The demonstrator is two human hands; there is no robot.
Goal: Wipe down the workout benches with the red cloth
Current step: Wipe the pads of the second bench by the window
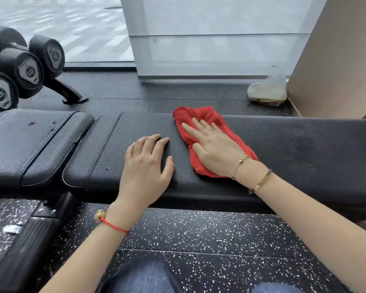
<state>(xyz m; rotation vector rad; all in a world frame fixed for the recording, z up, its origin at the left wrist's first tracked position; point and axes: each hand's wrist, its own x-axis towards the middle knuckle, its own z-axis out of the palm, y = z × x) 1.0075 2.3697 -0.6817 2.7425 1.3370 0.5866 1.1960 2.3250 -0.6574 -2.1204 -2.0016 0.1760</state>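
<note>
A long black padded workout bench (294, 149) runs across the middle of the view. On its top lies the crumpled red cloth (197, 115), pressed flat under my right hand (216, 149), whose fingers are spread over it. My left hand (146, 166) rests palm down on the bare pad just left of the cloth, fingers slightly apart, holding nothing. A second black seat pad (30, 140) with small scuffs adjoins the bench at the left.
A rack of black dumbbells (28, 68) stands at the back left, its foot on the speckled rubber floor (199, 240). A clear plastic bag (268, 89) sits by a tan panel (336, 60) at the back right. The bench's metal frame (30, 240) lies lower left.
</note>
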